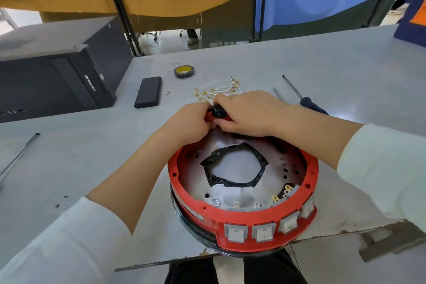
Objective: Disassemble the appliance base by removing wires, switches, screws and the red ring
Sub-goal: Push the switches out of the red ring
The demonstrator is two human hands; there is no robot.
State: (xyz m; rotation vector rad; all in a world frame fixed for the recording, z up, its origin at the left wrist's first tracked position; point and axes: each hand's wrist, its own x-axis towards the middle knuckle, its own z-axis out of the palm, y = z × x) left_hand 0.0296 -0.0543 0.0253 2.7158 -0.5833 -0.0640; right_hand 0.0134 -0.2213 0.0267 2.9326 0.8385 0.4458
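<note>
The round appliance base lies at the table's front edge, its red ring around a metal plate with a black-taped hole. Several grey rocker switches sit in the ring's near side. At the ring's far side both hands meet on a small black part set in the red rim. My left hand grips the rim there with curled fingers. My right hand curls over the same part from the right. Loose white wires with gold terminals lie just beyond the hands.
A black computer case stands at the left. A black rectangular block and a tape roll lie behind the hands. Two screwdrivers rest at the right and a metal rod at the left. A small screw lies by the block.
</note>
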